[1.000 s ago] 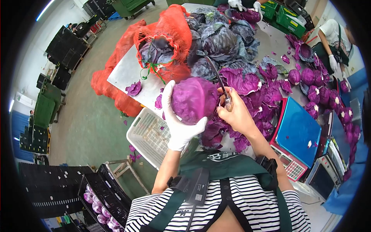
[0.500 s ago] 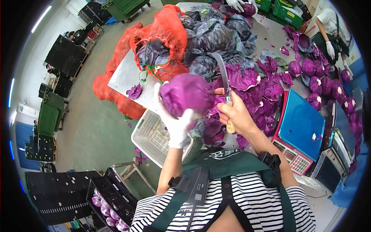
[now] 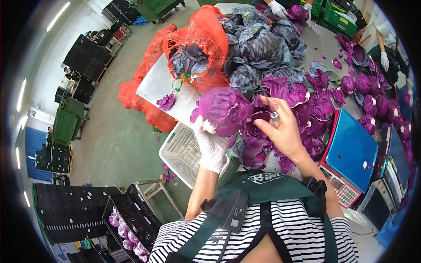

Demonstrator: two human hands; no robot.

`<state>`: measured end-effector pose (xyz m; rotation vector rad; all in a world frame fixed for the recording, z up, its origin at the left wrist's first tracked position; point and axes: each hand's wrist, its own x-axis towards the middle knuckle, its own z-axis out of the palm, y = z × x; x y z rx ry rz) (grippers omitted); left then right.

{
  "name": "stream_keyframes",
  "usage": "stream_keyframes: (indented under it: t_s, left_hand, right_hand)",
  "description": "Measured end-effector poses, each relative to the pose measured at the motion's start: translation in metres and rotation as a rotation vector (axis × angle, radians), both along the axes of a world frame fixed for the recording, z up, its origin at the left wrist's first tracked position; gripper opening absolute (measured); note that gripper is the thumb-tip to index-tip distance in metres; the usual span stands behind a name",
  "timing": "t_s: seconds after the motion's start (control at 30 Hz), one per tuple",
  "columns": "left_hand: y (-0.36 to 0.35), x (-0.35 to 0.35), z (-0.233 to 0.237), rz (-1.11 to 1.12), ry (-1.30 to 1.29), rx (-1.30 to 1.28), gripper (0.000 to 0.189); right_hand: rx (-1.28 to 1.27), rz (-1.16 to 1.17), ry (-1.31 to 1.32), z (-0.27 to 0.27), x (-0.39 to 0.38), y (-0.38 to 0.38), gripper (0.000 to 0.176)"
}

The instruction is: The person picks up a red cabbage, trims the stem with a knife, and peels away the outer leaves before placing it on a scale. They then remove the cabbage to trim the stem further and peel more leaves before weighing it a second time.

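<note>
From the head camera I look down on the red cabbage [image 3: 223, 109]. It is lifted clear of the table [image 3: 153, 83], above the table's near edge and over the far rim of a white plastic basket [image 3: 180, 151]. My left hand [image 3: 210, 142], in a white glove, cups it from beneath, with the fingers spread wide and wrapped up round the lower curve near the pale stem end. My right hand [image 3: 283, 129] is bare and closed round the handle of a knife [image 3: 272, 113]. The blade points up and away just beside the head, but it is too thin and blurred for me to tell whether it touches.

I judge the head dense and fairly heavy for one hand. It looks firm at the core, but the outer leaves look waxy and loose enough to slide or peel off under a pinch. A broad palm cradle under the stem end looks the safest hold, with the thumb pressed to the side to stop it rolling. Gripping by a leaf would probably just tear it away.

Beyond the hands, loose purple leaves [image 3: 307, 109] lie heaped on the table. Behind them is a pile of dark untrimmed cabbages [image 3: 258, 48], and an orange net sack [image 3: 197, 35] holds more. A blue-topped scale [image 3: 353, 149] stands to my right, with smaller trimmed heads [image 3: 368, 96] past it. At the far end, a co-worker's gloved hand [image 3: 277, 6] rests on another cabbage.
</note>
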<state>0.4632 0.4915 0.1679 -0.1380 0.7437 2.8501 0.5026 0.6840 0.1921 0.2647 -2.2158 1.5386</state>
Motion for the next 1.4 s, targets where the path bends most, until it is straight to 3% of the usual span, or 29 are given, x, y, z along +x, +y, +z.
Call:
stream_keyframes:
  t_s: [0.07,0.1,0.13,0.2,0.23,0.3,0.67,0.77,0.9,1.0,1.13,1.27,1.3,1.37,1.4]
  left_hand:
    - [0.006,0.004,0.004,-0.042,0.003,-0.036,0.060]
    - [0.009,0.006,0.005,-0.035,0.019,-0.077,0.059]
    - [0.012,0.007,0.007,-0.026,0.037,-0.118,0.059]
    - [0.016,0.008,0.008,-0.007,0.040,-0.074,0.050]
    - [0.015,0.009,0.004,0.040,0.059,-0.187,0.047]
    - [0.017,0.011,0.003,0.134,0.074,-0.286,0.040]
    - [0.014,0.010,-0.008,0.172,0.074,-0.273,0.037]
    - [0.008,0.007,-0.032,0.201,0.074,-0.321,0.041]
    - [0.009,0.005,-0.038,0.192,0.025,-0.276,0.042]
    - [0.008,0.003,-0.040,0.211,0.039,-0.265,0.021]
    - [0.010,-0.006,-0.024,0.264,-0.034,-0.227,0.016]
    - [0.011,0.003,-0.004,0.174,-0.073,-0.105,0.018]
    - [0.012,0.005,-0.006,0.136,-0.023,-0.144,0.019]
    - [0.012,0.006,-0.017,-0.009,0.042,-0.082,0.024]
    - [0.015,0.013,-0.013,-0.093,0.009,-0.144,0.057]
  right_hand:
    - [-0.294,0.113,-0.194,0.008,0.005,-0.016,0.055]
    - [-0.147,0.064,-0.240,0.020,0.011,-0.019,0.056]
    - [-0.011,0.027,-0.096,0.011,0.009,-0.020,0.056]
    - [-0.092,0.079,0.022,0.000,0.009,-0.024,0.056]
    - [-0.089,0.081,0.021,-0.001,0.012,-0.024,0.056]
    - [-0.278,0.076,-0.261,0.008,0.019,-0.028,0.051]
    - [-0.494,0.072,-0.313,0.001,0.013,-0.025,0.026]
    - [-0.764,0.149,-0.302,0.000,0.013,-0.030,0.019]
    - [-0.781,0.078,-0.367,0.009,0.011,-0.027,0.019]
    - [-0.671,0.227,-0.471,0.007,0.016,-0.018,0.019]
    - [-0.468,0.436,-0.466,0.011,0.034,-0.013,0.017]
    - [-0.624,-0.081,-0.230,-0.006,-0.003,0.027,0.044]
    - [-0.599,-0.096,-0.239,-0.017,-0.012,0.030,0.056]
    - [-0.721,0.108,-0.407,-0.031,-0.016,0.028,0.059]
    - [-0.756,0.237,-0.473,-0.038,-0.014,0.026,0.058]
